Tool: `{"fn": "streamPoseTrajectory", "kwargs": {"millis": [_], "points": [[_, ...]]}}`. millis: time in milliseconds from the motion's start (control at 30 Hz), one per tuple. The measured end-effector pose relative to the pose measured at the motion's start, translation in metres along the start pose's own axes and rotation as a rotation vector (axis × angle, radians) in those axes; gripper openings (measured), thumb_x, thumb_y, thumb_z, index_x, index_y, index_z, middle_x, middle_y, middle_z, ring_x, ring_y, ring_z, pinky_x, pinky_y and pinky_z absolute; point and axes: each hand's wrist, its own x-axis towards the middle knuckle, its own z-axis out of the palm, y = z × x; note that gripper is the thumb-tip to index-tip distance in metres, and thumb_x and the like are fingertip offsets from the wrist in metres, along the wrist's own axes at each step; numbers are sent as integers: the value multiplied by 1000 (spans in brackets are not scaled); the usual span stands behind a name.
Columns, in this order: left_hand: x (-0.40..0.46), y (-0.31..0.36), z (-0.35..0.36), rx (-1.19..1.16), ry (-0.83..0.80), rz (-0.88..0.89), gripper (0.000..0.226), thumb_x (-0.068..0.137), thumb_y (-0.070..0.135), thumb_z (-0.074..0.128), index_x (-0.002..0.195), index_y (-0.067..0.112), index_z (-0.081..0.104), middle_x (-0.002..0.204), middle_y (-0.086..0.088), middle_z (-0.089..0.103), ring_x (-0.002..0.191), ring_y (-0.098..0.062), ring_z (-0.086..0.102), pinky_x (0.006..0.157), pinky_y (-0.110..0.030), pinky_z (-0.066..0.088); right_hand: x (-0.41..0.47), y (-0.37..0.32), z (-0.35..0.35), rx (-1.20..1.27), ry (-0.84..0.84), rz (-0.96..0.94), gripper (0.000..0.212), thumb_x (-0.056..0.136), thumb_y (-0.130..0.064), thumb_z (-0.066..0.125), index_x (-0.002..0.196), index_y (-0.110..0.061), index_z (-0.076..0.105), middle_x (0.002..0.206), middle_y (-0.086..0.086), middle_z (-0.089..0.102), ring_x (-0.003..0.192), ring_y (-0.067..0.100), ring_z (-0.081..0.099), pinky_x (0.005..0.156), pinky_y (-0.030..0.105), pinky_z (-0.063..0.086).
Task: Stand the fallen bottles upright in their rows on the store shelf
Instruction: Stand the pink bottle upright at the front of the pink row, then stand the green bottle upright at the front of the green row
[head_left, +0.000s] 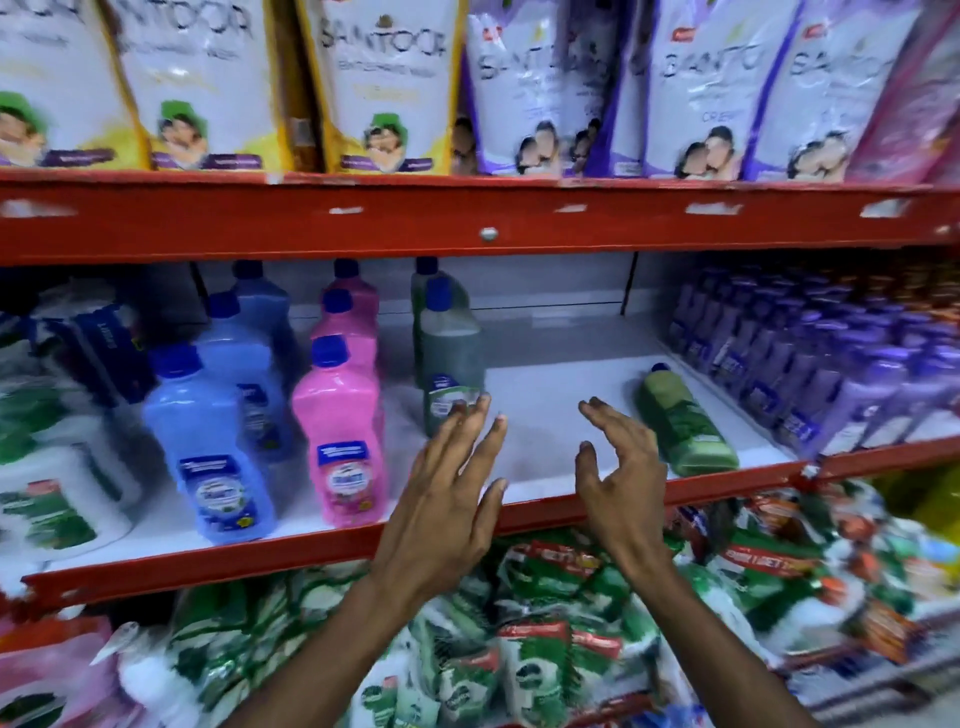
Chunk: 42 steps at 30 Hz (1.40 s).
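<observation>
A green bottle (685, 418) with a blue cap lies on its side on the white shelf board (550, 395), cap toward the back. My right hand (618, 467) hovers just left of it, fingers spread and curled, holding nothing. My left hand (447, 488) is open with fingers extended; its fingertips reach the label of the front upright dark green bottle (452, 364). A second green bottle stands behind that one. To the left stand a row of pink bottles (340, 431) and a row of blue bottles (208, 447), all upright.
Purple bottles (810, 374) fill the shelf's right side in dense rows. White and green refill packs (52, 467) sit at the far left. A red shelf beam (467, 223) runs overhead with soap pouches above. Green sachets (519, 649) crowd the shelf below.
</observation>
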Motion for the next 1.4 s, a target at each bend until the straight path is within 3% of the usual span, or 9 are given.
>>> {"fn": "streamPoseTrajectory", "kwargs": {"millis": [100, 267, 400, 500, 600, 933, 1100, 1300, 1400], "points": [[33, 31, 38, -125, -120, -52, 56, 100, 34, 41, 152, 23, 26, 165, 4, 18, 152, -9, 16, 124, -27, 17, 32, 44, -38, -116, 48, 77, 45, 84, -5, 59, 128, -17, 63, 131, 5, 63, 123, 25, 49, 105, 25, 34], [110, 83, 106, -438, -237, -396, 43, 96, 25, 51, 137, 14, 53, 140, -3, 58, 122, -21, 60, 106, -32, 47, 89, 103, -90, -159, -38, 284, 43, 84, -5, 53, 127, -4, 60, 102, 22, 71, 81, 32, 64, 74, 33, 50], [169, 100, 157, -607, -368, -724, 31, 80, 25, 57, 101, 9, 72, 109, -16, 74, 101, -34, 71, 94, -46, 57, 120, 143, -102, -167, -299, 466, 53, 85, -21, 51, 133, 2, 53, 128, 26, 62, 109, 39, 63, 89, 40, 51], [191, 104, 184, -648, -410, -834, 40, 64, 37, 62, 87, 7, 74, 91, -16, 76, 88, -33, 74, 84, -48, 61, 131, 153, -105, -194, -390, 540, 15, 83, -15, 52, 71, -7, 59, 71, 14, 58, 75, 32, 55, 55, 33, 35], [201, 107, 199, -673, -446, -902, 51, 61, 40, 72, 94, 1, 73, 86, -17, 73, 91, -37, 73, 73, -38, 62, 137, 155, -107, -144, -412, 568, 34, 82, -7, 52, 55, -13, 32, 54, 4, 34, 55, 24, 34, 47, 33, 20], [188, 100, 173, -718, -316, -928, 21, 84, 13, 71, 99, 0, 70, 96, -13, 72, 87, -25, 67, 82, -37, 56, 125, 144, -85, 148, -339, 604, 8, 74, -10, 58, 72, -10, 65, 78, 11, 71, 77, 31, 65, 68, 39, 51], [166, 81, 112, -765, -162, -881, 34, 81, 3, 72, 114, 2, 65, 112, -14, 71, 101, -27, 68, 93, -39, 56, 109, 97, -58, 287, -372, 525, 39, 63, -15, 57, 99, -16, 73, 92, 4, 77, 89, 26, 71, 82, 50, 60], [115, 40, 45, -714, -22, -854, 34, 78, -9, 70, 106, 8, 65, 110, -16, 71, 94, -27, 66, 92, -45, 57, 70, 29, -17, 313, -381, 394, 38, 72, -5, 72, 109, -14, 71, 109, 2, 74, 99, 20, 69, 89, 39, 57], [88, 22, 20, -628, 55, -857, 39, 73, -8, 73, 104, 13, 66, 110, -13, 73, 99, -27, 70, 94, -50, 56, 54, 4, 8, 330, -394, 355, 42, 71, -2, 75, 111, -13, 70, 104, -1, 74, 86, 15, 70, 71, 21, 55]]}}
